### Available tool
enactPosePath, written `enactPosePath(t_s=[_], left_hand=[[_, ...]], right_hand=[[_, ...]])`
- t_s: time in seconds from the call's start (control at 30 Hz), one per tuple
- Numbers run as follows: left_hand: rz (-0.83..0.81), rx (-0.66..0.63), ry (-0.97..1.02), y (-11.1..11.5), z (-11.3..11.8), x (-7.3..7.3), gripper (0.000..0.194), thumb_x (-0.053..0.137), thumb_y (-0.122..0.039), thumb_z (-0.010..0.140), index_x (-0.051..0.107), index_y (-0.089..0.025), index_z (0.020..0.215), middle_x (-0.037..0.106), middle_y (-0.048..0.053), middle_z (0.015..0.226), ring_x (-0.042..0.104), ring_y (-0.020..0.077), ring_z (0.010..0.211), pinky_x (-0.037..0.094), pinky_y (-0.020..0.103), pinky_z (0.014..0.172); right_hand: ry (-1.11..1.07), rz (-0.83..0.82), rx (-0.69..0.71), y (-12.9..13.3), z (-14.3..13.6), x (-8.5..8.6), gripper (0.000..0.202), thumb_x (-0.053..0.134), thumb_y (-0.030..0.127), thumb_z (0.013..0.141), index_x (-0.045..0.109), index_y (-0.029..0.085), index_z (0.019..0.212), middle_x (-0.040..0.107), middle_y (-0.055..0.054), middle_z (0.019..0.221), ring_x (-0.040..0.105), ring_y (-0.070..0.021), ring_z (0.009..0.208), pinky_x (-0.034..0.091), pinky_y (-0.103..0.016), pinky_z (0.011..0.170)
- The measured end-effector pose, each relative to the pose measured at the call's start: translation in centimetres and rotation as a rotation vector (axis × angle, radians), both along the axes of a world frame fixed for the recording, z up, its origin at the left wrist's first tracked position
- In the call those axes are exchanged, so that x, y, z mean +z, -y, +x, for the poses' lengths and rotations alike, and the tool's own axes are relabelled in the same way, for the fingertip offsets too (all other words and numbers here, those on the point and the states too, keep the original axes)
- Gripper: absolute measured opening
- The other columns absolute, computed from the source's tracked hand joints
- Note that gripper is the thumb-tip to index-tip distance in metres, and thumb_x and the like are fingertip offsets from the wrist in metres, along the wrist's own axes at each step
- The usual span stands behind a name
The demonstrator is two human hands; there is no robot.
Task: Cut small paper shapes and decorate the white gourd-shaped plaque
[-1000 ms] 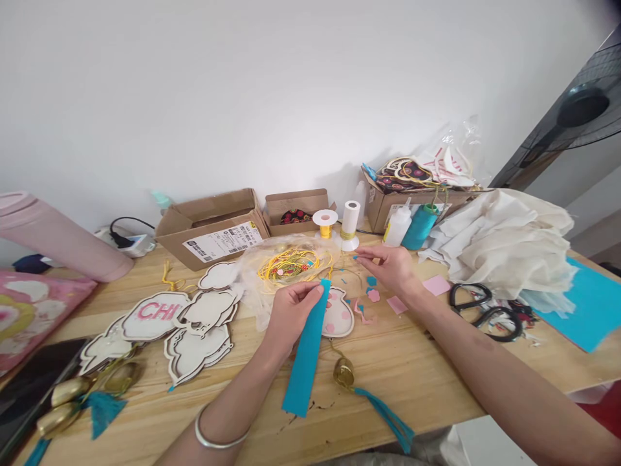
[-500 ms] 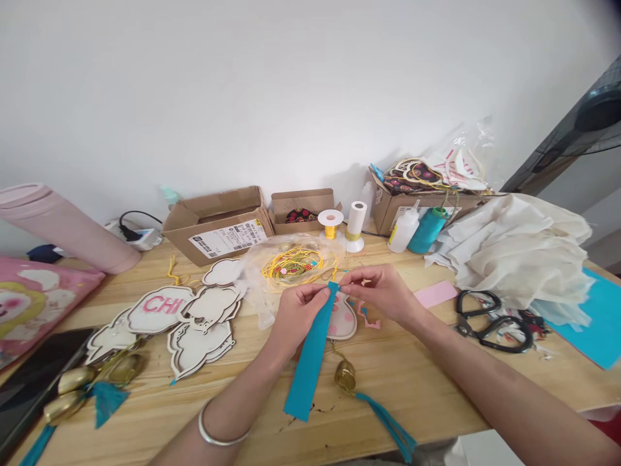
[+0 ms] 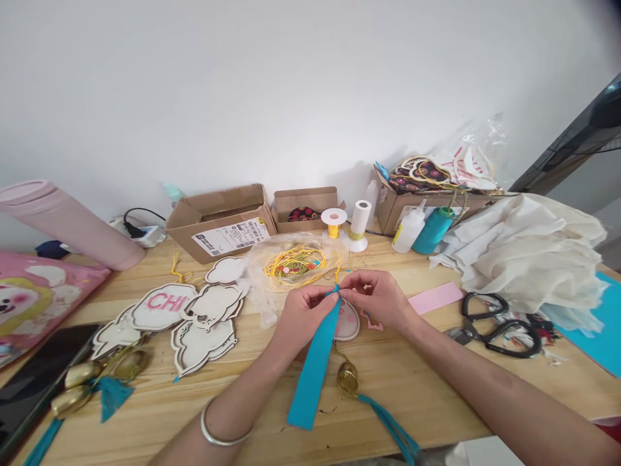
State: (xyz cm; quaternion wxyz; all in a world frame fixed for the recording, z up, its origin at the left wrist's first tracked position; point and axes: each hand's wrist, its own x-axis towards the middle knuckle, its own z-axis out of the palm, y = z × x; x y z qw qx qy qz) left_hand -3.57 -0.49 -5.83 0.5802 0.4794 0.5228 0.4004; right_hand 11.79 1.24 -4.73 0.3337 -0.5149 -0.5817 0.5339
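A long blue strip [image 3: 315, 369] hangs at a slant over the wooden table, its upper end between both hands. My left hand [image 3: 305, 314] pinches it near the top with thumb and fingers. My right hand [image 3: 371, 294] has its thumb and forefinger closed on the strip's top tip, almost touching the left fingertips. Partly hidden behind the hands lies a white piece with pink spots [image 3: 347, 321]. Below it rests a gold bell [image 3: 348, 377] with a blue tassel [image 3: 391, 424].
Cloud-shaped pieces [image 3: 208, 343], a phone [image 3: 46, 382] and more bells [image 3: 80, 382] lie left. Black-handled scissors [image 3: 512, 336], a pink strip [image 3: 436, 298] and white cloth [image 3: 524, 252] are right. Behind stand boxes [image 3: 220, 223], spools [image 3: 359, 226] and a glue bottle [image 3: 408, 230].
The fingertips of my right hand have closed over the top of the blue strip, nearer my left fingertips. The whole view has shifted slightly.
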Motion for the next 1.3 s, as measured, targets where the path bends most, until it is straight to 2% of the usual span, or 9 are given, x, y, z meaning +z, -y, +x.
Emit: enactPosePath(t_s=[0.13,0.2,0.43,0.77,1.03,1.3], left_hand=[[-0.088,0.016,0.079,0.07,0.18,0.29,0.021,0.063,-0.029,0.07,0.072,-0.019,0.086,0.069,0.0,0.059,0.06,0.013,0.055,0.047,0.02,0.048],[-0.117,0.03,0.115,0.12,0.18,0.39,0.02,0.064,-0.029,0.069,0.072,-0.018,0.085,0.068,0.0,0.058,0.061,0.0131,0.055,0.048,0.02,0.048],[-0.125,0.029,0.157,0.22,0.11,0.36,0.021,0.067,-0.029,0.067,0.072,-0.017,0.083,0.068,0.001,0.058,0.061,0.0131,0.055,0.048,0.021,0.048],[-0.076,-0.011,0.181,0.27,0.03,0.54,0.022,0.061,-0.034,0.073,0.072,-0.015,0.08,0.07,0.003,0.064,0.061,0.0128,0.056,0.048,0.02,0.051],[-0.07,0.004,0.124,0.24,0.17,0.49,0.019,0.065,-0.031,0.069,0.072,-0.016,0.079,0.069,0.002,0.059,0.06,0.0126,0.054,0.048,0.02,0.051],[-0.085,0.013,0.101,0.19,0.11,0.58,0.019,0.063,-0.031,0.071,0.072,-0.017,0.079,0.069,0.002,0.059,0.059,0.0112,0.051,0.045,0.018,0.046]], right_hand=[[-0.074,-0.061,-0.02,-0.27,0.31,-0.08,0.023,0.063,0.032,0.068,0.062,0.014,0.082,0.059,0.003,0.056,0.046,-0.0057,0.034,0.033,-0.014,0.022],[-0.077,-0.087,-0.017,-0.33,0.47,-0.09,0.025,0.062,0.034,0.069,0.063,0.014,0.085,0.06,0.002,0.06,0.048,-0.0065,0.036,0.033,-0.014,0.022],[-0.004,-0.117,0.005,-0.11,0.26,0.31,0.017,0.059,0.029,0.071,0.064,0.014,0.078,0.047,0.007,0.042,0.038,-0.005,0.028,0.031,-0.015,0.019],[-0.048,-0.133,-0.028,-0.03,0.14,0.39,0.014,0.061,0.028,0.069,0.062,0.015,0.073,0.05,0.008,0.042,0.036,-0.0044,0.027,0.029,-0.014,0.018],[-0.027,-0.122,-0.028,0.06,0.12,0.12,0.014,0.06,0.029,0.07,0.062,0.015,0.074,0.047,0.009,0.039,0.034,-0.0035,0.025,0.029,-0.013,0.018],[-0.12,-0.107,-0.024,-0.22,0.53,-0.46,0.025,0.06,0.039,0.07,0.061,0.014,0.067,0.059,0.001,0.062,0.044,-0.0037,0.034,0.03,-0.012,0.021]])
